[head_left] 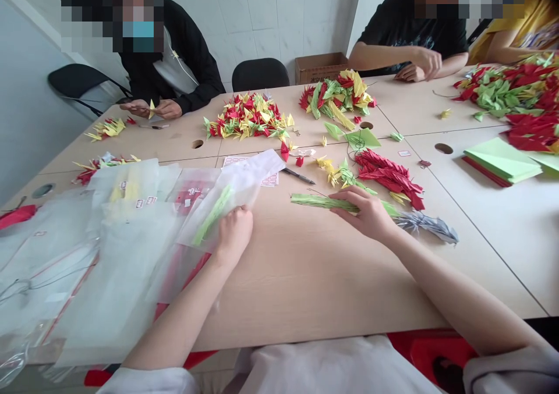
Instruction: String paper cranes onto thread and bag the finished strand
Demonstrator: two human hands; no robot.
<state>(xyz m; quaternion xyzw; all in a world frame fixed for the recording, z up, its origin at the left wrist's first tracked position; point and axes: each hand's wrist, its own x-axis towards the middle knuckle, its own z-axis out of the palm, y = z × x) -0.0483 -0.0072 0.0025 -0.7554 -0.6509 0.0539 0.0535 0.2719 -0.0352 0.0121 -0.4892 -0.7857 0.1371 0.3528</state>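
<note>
Gripping a see-through plastic bag (250, 176) at eleven o'clock in the left hand (234, 231) and a green folded-paper bundle (314, 201) at one o'clock in the right hand (368, 210), maybe to keep both steady.

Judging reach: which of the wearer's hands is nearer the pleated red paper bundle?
Right. The right hand, on a narrow green paper bundle, is beside the red bundle; the left hand, at a translucent bag, is far to its left.
</note>
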